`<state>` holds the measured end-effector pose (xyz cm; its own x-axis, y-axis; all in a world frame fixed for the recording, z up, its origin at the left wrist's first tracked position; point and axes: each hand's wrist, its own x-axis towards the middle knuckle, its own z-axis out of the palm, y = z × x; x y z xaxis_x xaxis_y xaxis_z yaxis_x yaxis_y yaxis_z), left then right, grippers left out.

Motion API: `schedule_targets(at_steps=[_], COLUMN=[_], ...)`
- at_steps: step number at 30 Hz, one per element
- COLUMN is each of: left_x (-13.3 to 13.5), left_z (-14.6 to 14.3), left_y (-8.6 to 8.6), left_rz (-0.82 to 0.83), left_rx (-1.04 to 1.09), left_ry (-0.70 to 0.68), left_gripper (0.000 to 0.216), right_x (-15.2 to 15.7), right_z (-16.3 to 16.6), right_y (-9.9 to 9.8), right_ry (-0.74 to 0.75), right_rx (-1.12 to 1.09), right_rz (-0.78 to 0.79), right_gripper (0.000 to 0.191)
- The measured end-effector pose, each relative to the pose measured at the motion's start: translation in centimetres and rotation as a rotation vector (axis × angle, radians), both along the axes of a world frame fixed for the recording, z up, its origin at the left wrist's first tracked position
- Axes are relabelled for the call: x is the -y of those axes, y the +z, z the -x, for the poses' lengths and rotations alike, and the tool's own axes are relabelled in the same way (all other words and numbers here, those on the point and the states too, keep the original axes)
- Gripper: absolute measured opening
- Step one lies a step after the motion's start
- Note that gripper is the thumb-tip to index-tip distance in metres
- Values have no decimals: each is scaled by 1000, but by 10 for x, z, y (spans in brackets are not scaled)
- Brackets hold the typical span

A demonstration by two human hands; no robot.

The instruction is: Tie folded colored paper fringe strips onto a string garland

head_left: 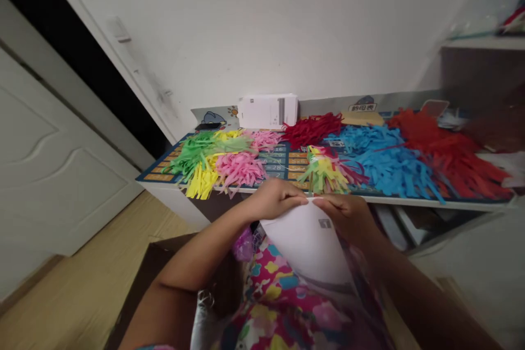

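A white sheet of card [307,246] with a small grey square printed near its top hangs bowed in front of my lap. My left hand [279,198] pinches its top edge from the left. Close beside it, my right hand [344,212] grips the same edge between thumb and fingers. Just beyond my fingertips, at the table's front edge, lies a small tassel of yellow, green, pink and dark red paper strips [326,171]. Whether the tassel touches the card or my fingers, I cannot tell.
Along the table [287,175] lie piles of green [194,153], yellow [202,179], pink [241,168], dark red [312,130], blue [389,158] and red paper strips [455,153]. A stack of white cards [262,111] leans on the wall. An open cardboard box [159,262] stands at my left.
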<state>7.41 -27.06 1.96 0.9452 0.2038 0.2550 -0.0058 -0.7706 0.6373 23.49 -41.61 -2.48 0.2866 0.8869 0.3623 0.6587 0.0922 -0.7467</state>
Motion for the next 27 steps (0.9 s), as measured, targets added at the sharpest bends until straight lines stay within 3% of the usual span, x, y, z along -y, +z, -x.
schedule_targets(at_steps=[7,12,16,22,24,27], left_x=[-1,5,2,28,45,64], left_z=[9,1,2,6,2,-4], left_y=[-9,-7,-12,-32,-35,-31], left_rz=[42,-36,55,532,556,467], left_rx=[-3,-14,50,366,496,594], left_ry=[-1,-17,154,513,549,532], left_gripper=[24,24,22,31,26,20], right_x=[12,6,11,31,33,33], right_z=[10,8,-9,-29,-28,-26], right_y=[-10,-11,-15,-28,-34,-43], right_ry=[20,39,-178,-563,-611,-615], right_rx=[-78,-31,-65,-289,-288,-290], right_rz=[40,59,-59,-185,-211,-215], right_gripper=[46,45,42,43,46,48])
